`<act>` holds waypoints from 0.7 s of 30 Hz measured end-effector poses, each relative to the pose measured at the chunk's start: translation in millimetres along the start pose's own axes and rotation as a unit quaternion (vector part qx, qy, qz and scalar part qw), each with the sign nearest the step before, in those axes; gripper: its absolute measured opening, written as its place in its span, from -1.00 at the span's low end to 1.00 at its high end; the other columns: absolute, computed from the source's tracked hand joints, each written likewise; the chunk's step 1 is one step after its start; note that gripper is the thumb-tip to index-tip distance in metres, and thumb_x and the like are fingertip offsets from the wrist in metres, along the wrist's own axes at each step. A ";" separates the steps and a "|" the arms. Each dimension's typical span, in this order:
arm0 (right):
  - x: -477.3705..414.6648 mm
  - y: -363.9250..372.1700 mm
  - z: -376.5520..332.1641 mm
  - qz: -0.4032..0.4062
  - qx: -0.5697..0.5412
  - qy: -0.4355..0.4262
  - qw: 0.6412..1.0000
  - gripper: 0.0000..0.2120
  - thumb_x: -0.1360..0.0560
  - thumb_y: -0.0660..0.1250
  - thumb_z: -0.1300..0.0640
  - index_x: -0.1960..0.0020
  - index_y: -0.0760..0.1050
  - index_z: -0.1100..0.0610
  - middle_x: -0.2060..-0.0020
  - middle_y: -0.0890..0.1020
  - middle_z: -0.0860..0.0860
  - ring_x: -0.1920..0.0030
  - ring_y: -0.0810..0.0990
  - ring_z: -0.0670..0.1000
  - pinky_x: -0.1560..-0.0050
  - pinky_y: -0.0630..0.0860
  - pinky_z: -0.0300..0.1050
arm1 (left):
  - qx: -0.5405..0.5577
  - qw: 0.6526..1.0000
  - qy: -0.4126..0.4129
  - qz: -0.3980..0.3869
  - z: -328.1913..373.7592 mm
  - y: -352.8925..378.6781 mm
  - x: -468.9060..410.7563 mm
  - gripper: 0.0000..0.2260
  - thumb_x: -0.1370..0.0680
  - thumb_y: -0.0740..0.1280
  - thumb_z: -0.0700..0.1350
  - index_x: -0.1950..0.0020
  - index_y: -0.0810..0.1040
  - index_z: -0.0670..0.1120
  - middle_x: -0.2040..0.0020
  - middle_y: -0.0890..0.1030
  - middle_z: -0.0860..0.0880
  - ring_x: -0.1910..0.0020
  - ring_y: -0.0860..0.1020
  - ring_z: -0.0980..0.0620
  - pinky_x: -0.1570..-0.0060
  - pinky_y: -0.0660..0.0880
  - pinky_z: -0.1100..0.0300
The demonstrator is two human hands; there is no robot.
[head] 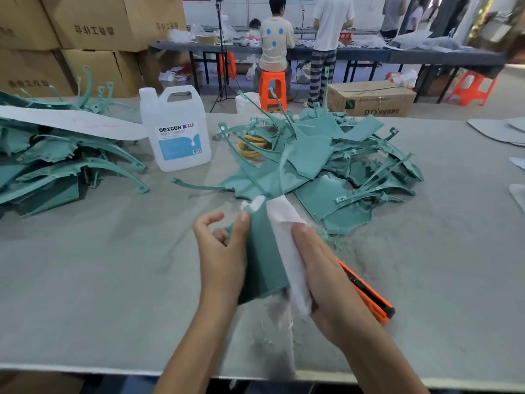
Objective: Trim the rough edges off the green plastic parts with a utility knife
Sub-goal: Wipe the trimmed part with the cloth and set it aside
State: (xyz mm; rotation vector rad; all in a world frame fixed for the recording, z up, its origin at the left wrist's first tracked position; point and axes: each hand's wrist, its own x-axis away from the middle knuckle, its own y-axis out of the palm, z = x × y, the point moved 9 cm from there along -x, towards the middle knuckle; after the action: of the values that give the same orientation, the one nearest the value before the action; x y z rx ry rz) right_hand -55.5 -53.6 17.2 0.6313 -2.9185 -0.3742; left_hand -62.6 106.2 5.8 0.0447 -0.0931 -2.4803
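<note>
Your left grip (224, 245) pinches the green plastic part (264, 260) steady near the table (113, 280) front edge; right grip (321, 268) clamps a white cloth (284, 220) on it, likely wiping, utility knife (369, 291) tucked underneath.

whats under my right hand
A white cloth, which the right hand holds against the green part pinched by the left hand. An orange utility knife sticks out beyond it; its front end is covered, so whether the hand holds it is unclear.
</note>
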 end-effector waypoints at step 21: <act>-0.4 53.1 -54.0 0.097 0.389 -0.361 0.842 -0.60 -0.47 0.26 0.19 -0.30 0.44 0.06 -0.17 0.49 -0.03 -0.18 0.46 -0.02 -0.23 0.38 -0.11 | 0.322 0.907 -0.182 -0.199 -2.4 41.4 9.4 -0.61 -0.68 0.10 0.12 0.04 0.66 0.00 0.15 0.72 0.05 0.21 0.69 0.19 0.24 0.58 0.35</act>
State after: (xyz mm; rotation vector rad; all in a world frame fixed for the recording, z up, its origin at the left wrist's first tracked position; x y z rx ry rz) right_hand -66.1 -18.1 83.2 0.2625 -3.7817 0.8436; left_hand -44.6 67.7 6.6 -0.1335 -1.1639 -2.7121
